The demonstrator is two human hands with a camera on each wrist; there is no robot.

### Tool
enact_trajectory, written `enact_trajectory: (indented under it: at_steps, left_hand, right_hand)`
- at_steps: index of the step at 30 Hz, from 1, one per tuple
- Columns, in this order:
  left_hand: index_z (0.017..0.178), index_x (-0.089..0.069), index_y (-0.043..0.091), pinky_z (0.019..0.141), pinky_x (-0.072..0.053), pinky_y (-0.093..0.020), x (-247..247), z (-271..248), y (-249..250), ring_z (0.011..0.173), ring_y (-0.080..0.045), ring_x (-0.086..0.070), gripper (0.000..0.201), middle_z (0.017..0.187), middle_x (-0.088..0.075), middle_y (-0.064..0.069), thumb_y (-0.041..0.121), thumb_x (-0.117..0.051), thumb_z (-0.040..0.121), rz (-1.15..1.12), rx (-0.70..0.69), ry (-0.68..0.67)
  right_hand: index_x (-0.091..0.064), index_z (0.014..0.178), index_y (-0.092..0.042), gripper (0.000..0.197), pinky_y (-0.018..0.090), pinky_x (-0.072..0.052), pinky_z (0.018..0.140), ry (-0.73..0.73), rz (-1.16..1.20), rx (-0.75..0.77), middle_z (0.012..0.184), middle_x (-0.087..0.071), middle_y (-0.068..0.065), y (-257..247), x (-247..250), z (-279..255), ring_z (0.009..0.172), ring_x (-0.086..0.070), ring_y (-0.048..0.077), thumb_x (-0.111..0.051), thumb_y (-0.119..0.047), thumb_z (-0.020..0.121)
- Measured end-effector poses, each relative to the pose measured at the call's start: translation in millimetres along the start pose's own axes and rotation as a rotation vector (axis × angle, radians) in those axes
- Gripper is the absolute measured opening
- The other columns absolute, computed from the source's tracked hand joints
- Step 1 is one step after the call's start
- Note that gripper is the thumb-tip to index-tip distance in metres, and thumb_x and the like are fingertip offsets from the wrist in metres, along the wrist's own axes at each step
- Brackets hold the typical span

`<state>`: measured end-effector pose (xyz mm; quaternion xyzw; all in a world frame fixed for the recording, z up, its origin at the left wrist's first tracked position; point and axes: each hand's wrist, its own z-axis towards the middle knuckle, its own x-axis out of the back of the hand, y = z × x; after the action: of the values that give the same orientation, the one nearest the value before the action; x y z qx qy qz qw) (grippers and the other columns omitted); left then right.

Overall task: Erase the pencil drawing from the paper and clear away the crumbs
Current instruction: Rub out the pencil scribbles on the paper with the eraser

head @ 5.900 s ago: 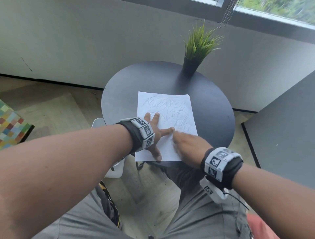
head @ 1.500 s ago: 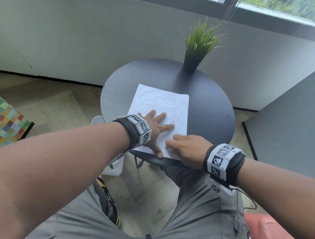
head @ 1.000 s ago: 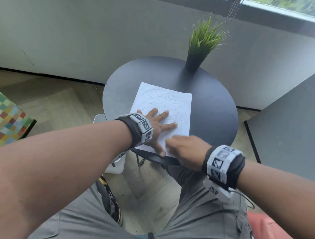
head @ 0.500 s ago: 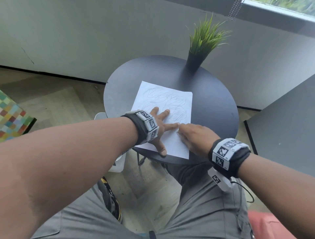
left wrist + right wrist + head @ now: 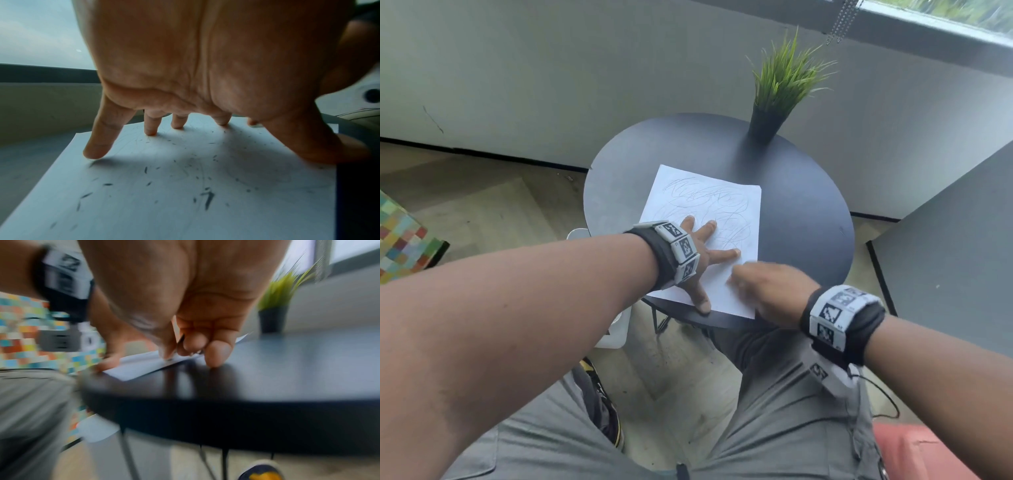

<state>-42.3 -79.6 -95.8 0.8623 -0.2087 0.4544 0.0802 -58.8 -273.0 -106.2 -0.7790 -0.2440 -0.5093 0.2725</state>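
Since half a second ago, right hand [image 5: 763, 291] slid back toward the near edge of the paper [image 5: 736, 198] on the desk [image 5: 804, 219], curled on something unidentifiable, left hand [image 5: 700, 255] splayed flat; scribble [image 5: 709, 202] mostly remaining, crumbs [image 5: 207, 199] uncleared.

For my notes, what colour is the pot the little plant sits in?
Black pot, holding a green grassy plant; clearest in the head view.
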Motion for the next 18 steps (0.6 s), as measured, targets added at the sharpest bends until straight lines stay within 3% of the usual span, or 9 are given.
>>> enact_trajectory:
  at_steps: [2,5,7,11,15,18]
  left_hand:
    - [0.147,0.01,0.059,0.107,-0.024,-0.07,-1.0,0.1,-1.8,0.144,-0.049,0.003,0.122,0.163,0.019,-0.006,0.084,-0.068,0.057,-0.01,-0.001,0.004]
    - [0.146,0.011,0.06,0.108,-0.021,-0.07,-2.0,0.7,-1.8,0.144,-0.049,0.006,0.122,0.163,0.02,-0.005,0.084,-0.069,0.057,-0.01,0.006,-0.004]
    - [0.146,0.011,0.06,0.108,-0.021,-0.07,-2.2,0.3,-1.6,0.144,-0.049,0.006,0.122,0.163,0.02,-0.005,0.085,-0.068,0.057,-0.002,0.008,-0.003]
    - [0.147,0.009,0.06,0.108,-0.023,-0.068,-2.5,0.1,-2.6,0.144,-0.047,0.003,0.121,0.163,0.017,-0.004,0.085,-0.068,0.057,-0.017,-0.004,0.02]
    - [0.146,0.011,0.06,0.108,-0.024,-0.068,-3.1,-0.5,-2.2,0.143,-0.049,0.003,0.122,0.163,0.018,-0.006,0.087,-0.066,0.056,0.011,0.002,0.013]
    - [0.146,0.01,0.06,0.109,-0.022,-0.068,-1.6,-1.5,-1.9,0.144,-0.047,0.005,0.12,0.163,0.018,-0.004,0.084,-0.067,0.058,-0.021,-0.004,0.011]
  right_hand:
    - [-0.043,0.104,-0.025,0.012,0.041,-0.048,0.077,0.117,0.015,-0.094,0.097,-0.056,0.0,17.1,3.9,4.3,0.091,-0.059,0.028,-0.038,-0.035,0.1]
    - [-0.04,0.1,-0.023,0.005,0.042,-0.048,0.072,0.018,-0.048,0.062,0.091,-0.048,-0.002,-9.6,-9.3,-5.5,0.082,-0.055,0.028,-0.042,-0.026,0.096]
    - [-0.039,0.099,-0.025,0.005,0.041,-0.047,0.069,-0.028,-0.031,0.114,0.088,-0.043,-0.006,-18.4,-11.5,-11.4,0.079,-0.053,0.026,-0.041,-0.03,0.099]
    - [-0.038,0.105,-0.025,0.009,0.04,-0.047,0.074,0.116,-0.028,-0.084,0.095,-0.053,0.0,13.2,-1.0,0.4,0.087,-0.058,0.028,-0.039,-0.033,0.101]
    - [-0.039,0.104,-0.024,0.011,0.039,-0.048,0.067,-0.039,-0.095,0.12,0.092,-0.046,-0.003,-16.8,-14.2,-10.8,0.079,-0.054,0.026,-0.046,-0.024,0.095]
    - [-0.038,0.099,-0.027,0.013,0.038,-0.046,0.074,0.028,-0.022,-0.044,0.091,-0.047,-0.005,3.5,1.1,-3.8,0.087,-0.056,0.026,-0.034,-0.039,0.101]
